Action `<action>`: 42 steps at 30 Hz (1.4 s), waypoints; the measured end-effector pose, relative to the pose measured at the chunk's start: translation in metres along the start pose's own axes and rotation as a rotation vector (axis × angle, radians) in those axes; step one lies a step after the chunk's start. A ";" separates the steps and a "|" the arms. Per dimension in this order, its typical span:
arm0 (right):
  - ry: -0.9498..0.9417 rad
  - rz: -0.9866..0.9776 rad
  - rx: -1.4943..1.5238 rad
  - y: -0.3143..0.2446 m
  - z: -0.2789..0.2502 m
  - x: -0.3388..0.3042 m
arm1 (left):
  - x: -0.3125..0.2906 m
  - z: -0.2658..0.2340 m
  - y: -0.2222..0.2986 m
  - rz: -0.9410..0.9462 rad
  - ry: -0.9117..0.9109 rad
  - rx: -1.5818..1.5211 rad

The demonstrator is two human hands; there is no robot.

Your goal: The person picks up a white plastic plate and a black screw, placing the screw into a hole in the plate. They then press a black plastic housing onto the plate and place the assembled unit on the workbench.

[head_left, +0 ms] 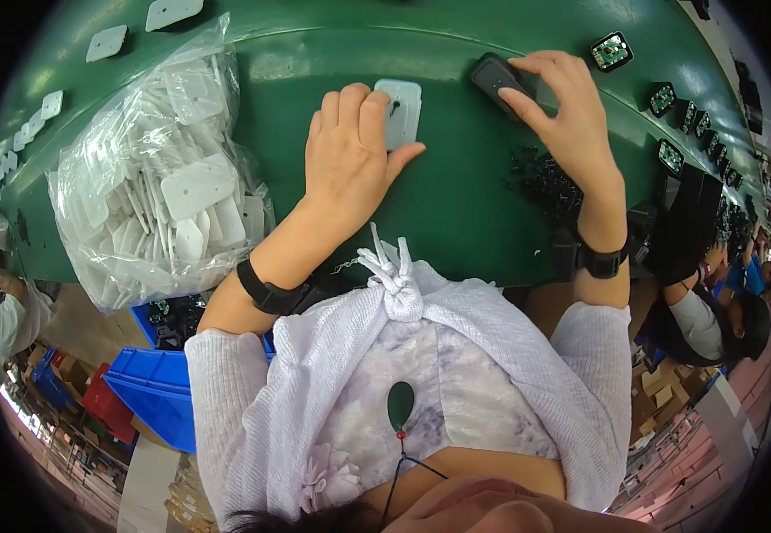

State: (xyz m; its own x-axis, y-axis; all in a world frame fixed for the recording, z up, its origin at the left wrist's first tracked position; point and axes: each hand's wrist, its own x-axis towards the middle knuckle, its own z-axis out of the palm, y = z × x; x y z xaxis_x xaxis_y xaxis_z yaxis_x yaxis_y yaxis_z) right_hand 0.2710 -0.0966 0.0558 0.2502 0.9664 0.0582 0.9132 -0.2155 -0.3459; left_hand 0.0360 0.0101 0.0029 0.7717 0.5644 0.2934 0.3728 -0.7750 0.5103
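My left hand (350, 147) rests at the left edge of a white plastic plate (403, 120) on the green table, its fingers curled over the side and its thumb stretched along the lower end. A small dark mark or part shows on the plate beside my fingertips; which it is I cannot tell. To the right, my right hand (567, 102) grips a black rectangular plastic case (492, 75) between thumb and fingers, tilted a little above the table. Near my right wrist lies a heap of small black parts (541, 182).
A clear plastic bag full of white plates (199, 186) stands left of my left arm. More white plates (106, 43) lie at the far left. Black cases with green circuit boards (612, 51) line the right side. Blue bins (150, 391) stand below the table's left edge. Other people sit at both sides.
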 end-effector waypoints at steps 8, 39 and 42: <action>0.103 0.053 0.024 -0.016 0.015 -0.025 | 0.003 -0.001 -0.009 0.144 -0.008 -0.037; 0.054 -0.163 0.220 -0.059 0.039 -0.007 | -0.008 -0.005 -0.002 0.131 0.016 0.058; -0.084 0.168 0.698 -0.056 0.035 0.000 | 0.007 0.000 -0.018 0.083 0.062 -0.138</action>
State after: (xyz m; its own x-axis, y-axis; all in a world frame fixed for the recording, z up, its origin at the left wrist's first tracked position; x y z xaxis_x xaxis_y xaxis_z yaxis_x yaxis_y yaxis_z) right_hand 0.2081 -0.0797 0.0423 0.3175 0.9418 -0.1107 0.4390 -0.2494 -0.8632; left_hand 0.0347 0.0276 -0.0040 0.7620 0.5199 0.3861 0.2316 -0.7756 0.5872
